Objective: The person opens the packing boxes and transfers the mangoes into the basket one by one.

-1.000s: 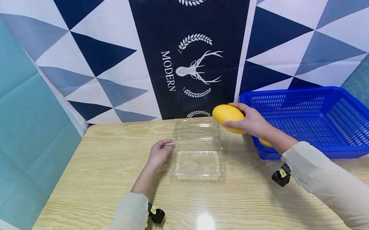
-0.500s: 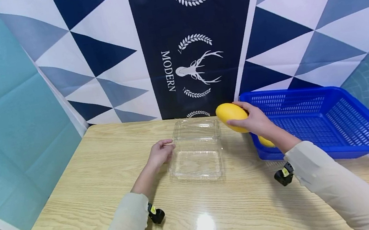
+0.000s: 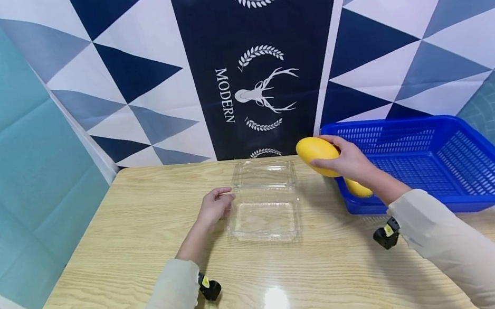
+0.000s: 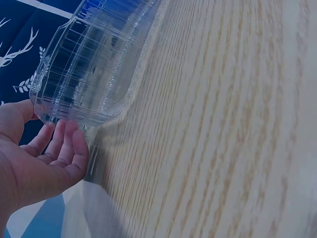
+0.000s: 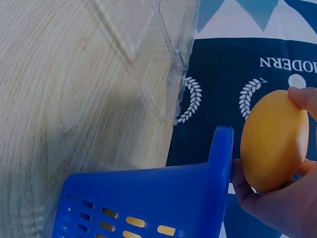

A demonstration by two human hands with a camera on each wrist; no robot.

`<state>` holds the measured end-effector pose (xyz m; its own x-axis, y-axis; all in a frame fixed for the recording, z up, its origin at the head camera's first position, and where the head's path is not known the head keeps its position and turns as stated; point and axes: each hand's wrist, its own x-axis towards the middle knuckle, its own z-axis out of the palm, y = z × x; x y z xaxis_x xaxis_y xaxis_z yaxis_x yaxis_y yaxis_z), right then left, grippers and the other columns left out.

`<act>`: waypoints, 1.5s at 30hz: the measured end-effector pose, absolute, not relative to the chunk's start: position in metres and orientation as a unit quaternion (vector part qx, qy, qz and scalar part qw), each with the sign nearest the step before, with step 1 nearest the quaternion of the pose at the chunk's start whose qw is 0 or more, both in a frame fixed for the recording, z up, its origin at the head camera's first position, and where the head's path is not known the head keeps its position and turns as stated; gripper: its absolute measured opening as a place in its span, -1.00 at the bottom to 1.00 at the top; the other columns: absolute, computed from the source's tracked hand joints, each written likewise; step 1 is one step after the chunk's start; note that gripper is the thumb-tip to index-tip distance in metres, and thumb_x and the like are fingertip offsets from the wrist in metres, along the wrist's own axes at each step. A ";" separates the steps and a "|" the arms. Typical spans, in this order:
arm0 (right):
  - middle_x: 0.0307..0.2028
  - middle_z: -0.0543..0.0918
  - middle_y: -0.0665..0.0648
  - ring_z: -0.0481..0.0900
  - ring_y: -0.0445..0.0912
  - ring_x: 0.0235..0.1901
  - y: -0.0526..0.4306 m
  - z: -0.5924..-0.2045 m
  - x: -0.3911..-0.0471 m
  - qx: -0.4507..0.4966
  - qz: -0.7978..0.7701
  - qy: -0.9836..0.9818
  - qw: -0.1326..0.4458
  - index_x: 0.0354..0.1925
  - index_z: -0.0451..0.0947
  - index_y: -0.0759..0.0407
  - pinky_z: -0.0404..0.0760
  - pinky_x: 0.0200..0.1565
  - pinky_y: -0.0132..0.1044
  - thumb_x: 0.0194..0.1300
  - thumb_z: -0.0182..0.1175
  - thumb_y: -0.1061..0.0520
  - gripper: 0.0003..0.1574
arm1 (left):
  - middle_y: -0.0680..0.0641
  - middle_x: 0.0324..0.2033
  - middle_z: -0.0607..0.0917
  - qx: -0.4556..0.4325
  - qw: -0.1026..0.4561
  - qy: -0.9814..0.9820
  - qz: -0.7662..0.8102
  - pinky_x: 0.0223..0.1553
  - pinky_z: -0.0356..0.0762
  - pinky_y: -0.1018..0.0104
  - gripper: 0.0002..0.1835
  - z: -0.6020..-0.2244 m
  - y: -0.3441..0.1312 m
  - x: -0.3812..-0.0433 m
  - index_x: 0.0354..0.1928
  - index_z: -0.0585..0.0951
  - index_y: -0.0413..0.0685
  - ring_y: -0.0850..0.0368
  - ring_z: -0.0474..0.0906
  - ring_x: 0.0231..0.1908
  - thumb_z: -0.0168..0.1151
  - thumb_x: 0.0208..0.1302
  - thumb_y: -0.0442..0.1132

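Note:
My right hand (image 3: 349, 160) grips a yellow mango (image 3: 317, 156), raised at the left rim of the blue basket (image 3: 433, 207). In the right wrist view the mango (image 5: 274, 141) shows small dark specks, with thumb and fingers round it. A second mango (image 3: 358, 188) lies inside the basket, partly hidden by the right arm. A clear plastic clamshell container (image 3: 264, 219) stands unfolded on the table. My left hand (image 3: 214, 206) is at its left side. In the left wrist view, that hand's thumb and fingers pinch the rim of the container (image 4: 94, 74).
The wooden table (image 3: 147, 255) runs up to a patterned cloth (image 3: 258, 67) behind. A teal cloth (image 3: 3, 159) hangs at the left. The basket takes up the table's right side. A black wrist camera (image 3: 210, 288) sits on the left sleeve.
My right hand has moved right with the mango, away from the container and toward the basket. More of the mango inside the basket shows. The left hand and container have stayed put.

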<state>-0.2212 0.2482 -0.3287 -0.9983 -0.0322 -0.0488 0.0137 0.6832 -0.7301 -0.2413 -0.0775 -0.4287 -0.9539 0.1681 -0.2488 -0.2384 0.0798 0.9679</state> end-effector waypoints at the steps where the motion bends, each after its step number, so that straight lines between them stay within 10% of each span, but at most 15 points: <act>1: 0.29 0.26 0.27 0.33 0.17 0.08 0.249 -0.328 -0.221 -0.004 -0.398 0.917 0.029 0.44 -0.02 -0.02 0.43 0.07 0.10 0.12 0.22 -0.32 0.09 | -0.01 -0.37 0.43 -0.023 0.151 0.721 0.676 -0.53 0.30 0.45 -0.52 -0.425 -0.077 -0.239 0.25 0.33 -0.32 0.26 0.31 -0.53 0.08 0.31 -0.31; 45: 0.37 0.11 0.35 0.24 0.26 0.19 0.284 -0.328 -0.214 0.030 -0.407 0.912 0.031 0.47 -0.16 0.06 0.31 0.18 0.25 0.14 0.16 -0.38 0.19 | 0.02 -0.40 0.42 -0.028 0.133 0.726 0.674 -0.56 0.26 0.49 -0.56 -0.438 -0.074 -0.246 0.20 0.39 -0.24 0.27 0.29 -0.54 0.10 0.30 -0.29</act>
